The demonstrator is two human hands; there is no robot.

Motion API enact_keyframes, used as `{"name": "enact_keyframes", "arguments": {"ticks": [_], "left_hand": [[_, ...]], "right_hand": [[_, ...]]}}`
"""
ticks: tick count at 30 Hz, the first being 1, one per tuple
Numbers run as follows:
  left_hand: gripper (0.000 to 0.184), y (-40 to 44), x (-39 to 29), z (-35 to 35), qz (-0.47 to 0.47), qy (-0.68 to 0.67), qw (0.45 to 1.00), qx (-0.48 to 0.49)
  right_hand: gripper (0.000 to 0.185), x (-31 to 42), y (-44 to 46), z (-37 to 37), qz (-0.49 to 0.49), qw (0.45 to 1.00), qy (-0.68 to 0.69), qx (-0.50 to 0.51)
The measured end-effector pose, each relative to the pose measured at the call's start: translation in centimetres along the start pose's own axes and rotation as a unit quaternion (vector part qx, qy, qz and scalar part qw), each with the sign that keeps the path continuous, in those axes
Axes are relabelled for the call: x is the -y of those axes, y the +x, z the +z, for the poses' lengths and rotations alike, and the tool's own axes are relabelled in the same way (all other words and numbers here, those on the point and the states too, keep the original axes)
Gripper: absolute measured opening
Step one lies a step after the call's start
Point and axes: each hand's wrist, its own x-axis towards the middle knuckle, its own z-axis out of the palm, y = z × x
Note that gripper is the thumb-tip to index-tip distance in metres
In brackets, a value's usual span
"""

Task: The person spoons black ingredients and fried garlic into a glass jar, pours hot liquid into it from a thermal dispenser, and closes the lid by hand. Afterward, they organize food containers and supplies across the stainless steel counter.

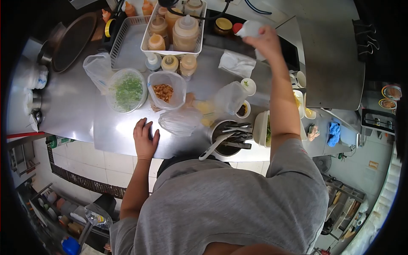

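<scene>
My right hand [264,42] is stretched toward the back of the counter, its fingers closed on a crumpled white paper napkin [249,29]. Just beside the napkin are a red lid [237,28] and a dark jar with a gold lid [223,24]. My left hand [145,138] lies on the steel counter near its front edge, fingers apart and holding nothing. Nearest to it are a knotted clear plastic bag [180,122], a bag of brown crumbly bits [163,91] and a round tub of chopped green onion [127,91].
Squeeze bottles [186,32] fill a white basket [172,52], with several more in front. A folded white napkin [237,64] lies nearer me. A metal pot [216,146] of utensils stands at the front edge, its white handle [214,146] jutting outward. Small cups [248,86] sit right of centre.
</scene>
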Motion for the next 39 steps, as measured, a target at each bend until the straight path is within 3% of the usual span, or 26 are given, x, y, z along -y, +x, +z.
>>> {"name": "enact_keyframes", "arguments": {"ticks": [4, 11, 15, 18, 20, 21, 23, 25, 28, 31, 34, 37, 39], "left_hand": [[0.040, 0.0, 0.0, 0.0, -0.006, -0.007, 1.000, 0.006], [0.040, 0.1, 0.0, 0.0, 0.001, 0.003, 1.000, 0.004], [0.042, 0.2, -0.1, -0.1, 0.000, 0.007, 1.000, 0.009], [0.040, 0.2, 0.0, 0.0, -0.006, 0.011, 1.000, 0.012], [0.040, 0.1, 0.1, 0.2, -0.003, 0.007, 1.000, 0.004], [0.040, 0.0, 0.1, 0.2, 0.001, 0.005, 1.000, 0.000], [0.040, -0.1, 0.0, 0.1, -0.009, -0.005, 1.000, 0.011], [0.040, 0.2, 0.1, 0.1, -0.012, -0.008, 1.000, 0.008], [0.040, -0.1, 0.1, 0.1, -0.008, -0.003, 1.000, 0.002], [0.040, 0.1, 0.1, 0.4, -0.001, -0.002, 1.000, 0.003], [0.039, 0.0, 0.2, 0.1, -0.001, -0.005, 1.000, 0.002], [0.037, 0.0, -0.3, -0.2, 0.002, 0.000, 1.000, 0.002], [0.038, -0.1, 0.1, 0.1, 0.015, -0.007, 1.000, -0.007]], "right_hand": [[0.067, -4.6, 4.5, -0.1, 0.043, 0.991, -0.112, -0.049], [0.080, -12.6, 7.9, 8.2, 0.189, 0.971, -0.136, 0.057], [0.068, -9.7, 5.5, 7.5, 0.104, 0.987, -0.106, -0.061], [0.056, -4.3, 1.9, 5.8, 0.132, 0.988, 0.019, 0.076], [0.049, -4.2, -1.0, 9.6, 0.137, 0.979, -0.081, 0.127], [0.039, -5.8, -3.2, 13.3, 0.090, 0.981, -0.145, 0.096], [0.026, -7.3, -4.6, 15.2, 0.031, 0.976, -0.170, 0.132], [0.019, -6.5, -3.3, 12.6, 0.002, 0.960, -0.087, 0.266], [0.017, -1.6, -3.2, 9.8, 0.014, 0.976, 0.001, 0.217], [0.021, -2.1, -3.6, 14.6, -0.188, 0.967, 0.091, 0.147], [0.022, -3.4, -2.3, 19.0, -0.288, 0.944, 0.043, 0.157], [0.023, -3.7, -1.6, 17.2, -0.247, 0.913, -0.007, 0.324], [0.024, -3.2, -2.1, 10.8, -0.142, 0.943, 0.012, 0.300]]}}
